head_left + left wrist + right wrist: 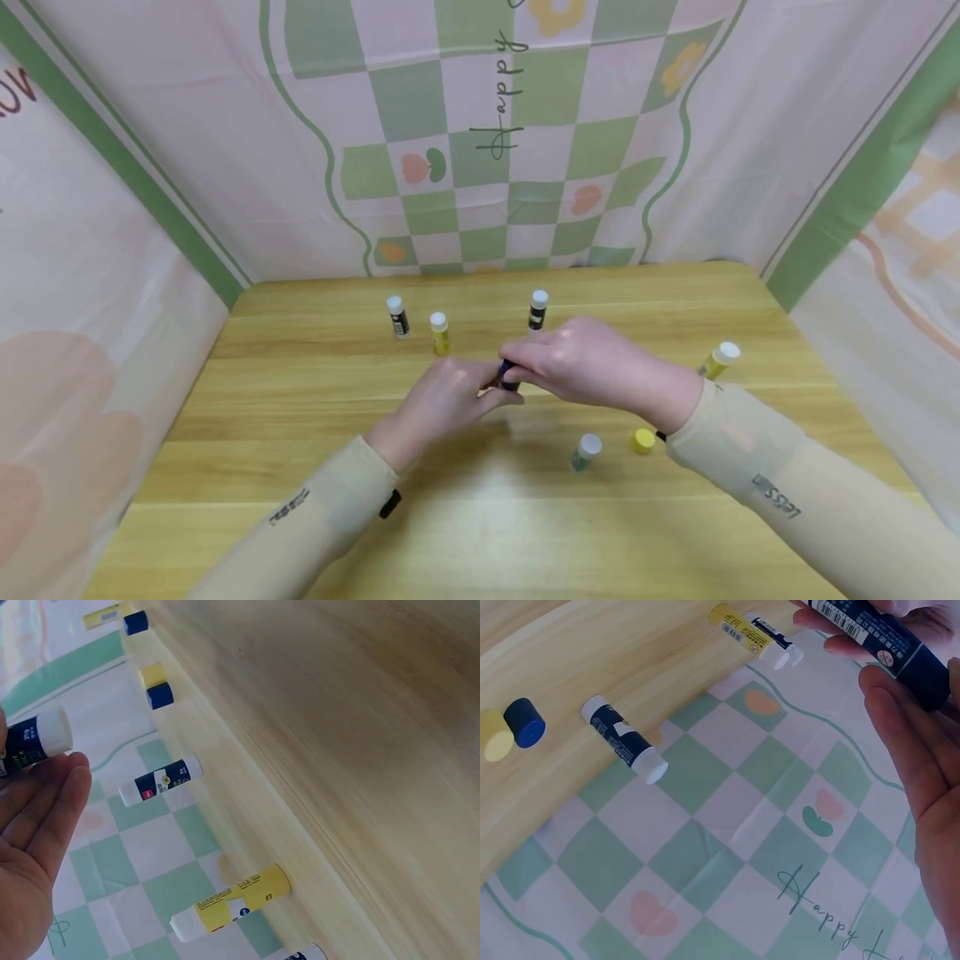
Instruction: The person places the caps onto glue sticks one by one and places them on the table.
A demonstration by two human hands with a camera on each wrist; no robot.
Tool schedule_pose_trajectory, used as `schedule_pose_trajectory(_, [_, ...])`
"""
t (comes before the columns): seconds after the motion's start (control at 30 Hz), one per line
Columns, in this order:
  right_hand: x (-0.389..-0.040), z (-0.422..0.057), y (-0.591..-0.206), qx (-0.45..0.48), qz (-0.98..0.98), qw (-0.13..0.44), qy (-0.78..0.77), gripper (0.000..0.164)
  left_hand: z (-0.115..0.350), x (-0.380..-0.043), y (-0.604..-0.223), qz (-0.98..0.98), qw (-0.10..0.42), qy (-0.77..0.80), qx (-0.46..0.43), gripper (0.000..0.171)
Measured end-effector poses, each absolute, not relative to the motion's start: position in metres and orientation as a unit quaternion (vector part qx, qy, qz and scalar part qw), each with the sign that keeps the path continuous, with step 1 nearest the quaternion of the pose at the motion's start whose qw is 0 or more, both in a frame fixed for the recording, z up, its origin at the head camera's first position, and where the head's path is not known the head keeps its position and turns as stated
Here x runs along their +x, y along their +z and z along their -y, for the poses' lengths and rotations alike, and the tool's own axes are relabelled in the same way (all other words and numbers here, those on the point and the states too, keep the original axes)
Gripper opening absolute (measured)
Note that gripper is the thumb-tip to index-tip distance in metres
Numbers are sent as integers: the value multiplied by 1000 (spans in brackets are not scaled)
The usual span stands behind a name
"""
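Both hands meet over the middle of the table on one navy glue stick (509,375). My left hand (447,398) grips its body between thumb and fingers. In the left wrist view the glue stick's white end (54,731) sticks out above the outstretched fingers (64,817). From the other side my right hand (592,362) pinches the same stick. The right wrist view shows its dark cap end (926,679) beside the right hand's fingers (900,720); the barcode label faces that camera. Just behind the hands stands another navy glue stick (537,311), white end up.
At the back left stand a navy glue stick (398,317) and a yellow one (440,333). Another yellow glue stick (718,360) is partly behind the right forearm. Nearer stand a white-topped stick (586,452) and a yellow cap (642,441). A patterned curtain (480,200) hangs behind the table.
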State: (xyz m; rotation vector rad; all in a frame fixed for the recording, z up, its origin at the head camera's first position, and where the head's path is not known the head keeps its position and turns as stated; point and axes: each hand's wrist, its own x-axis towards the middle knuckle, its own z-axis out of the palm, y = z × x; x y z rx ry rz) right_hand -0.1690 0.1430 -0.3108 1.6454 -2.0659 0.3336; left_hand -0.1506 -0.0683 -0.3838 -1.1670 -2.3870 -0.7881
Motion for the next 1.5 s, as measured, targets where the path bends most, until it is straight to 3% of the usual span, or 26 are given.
schedule_pose_trajectory(0.1, [-168,-143,-310,601,757,231,110,42,68,-150,-385,851,175,-276,-411,21])
schedule_pose_trajectory(0.27, [-166,-142,-310,605,762,212,92,22,68,-148,-385,862,150,-264,-405,18])
schedule_pose_trajectory(0.53, [-160,-144,-314,607,768,184,84,24,72,-145,-387,863,110,-269,-413,21])
schedule_pose_trajectory(0.9, [-154,-148,-323,601,782,151,65,18,87,-143,-388,886,65,-257,-380,45])
schedule_pose_trajectory(1.23, [-146,-154,-335,600,786,141,49,18,104,-141,-386,898,90,-259,-344,45])
schedule_pose_trajectory(1.5, [-141,-160,-343,605,784,120,62,19,122,-143,-388,894,144,-278,-319,42])
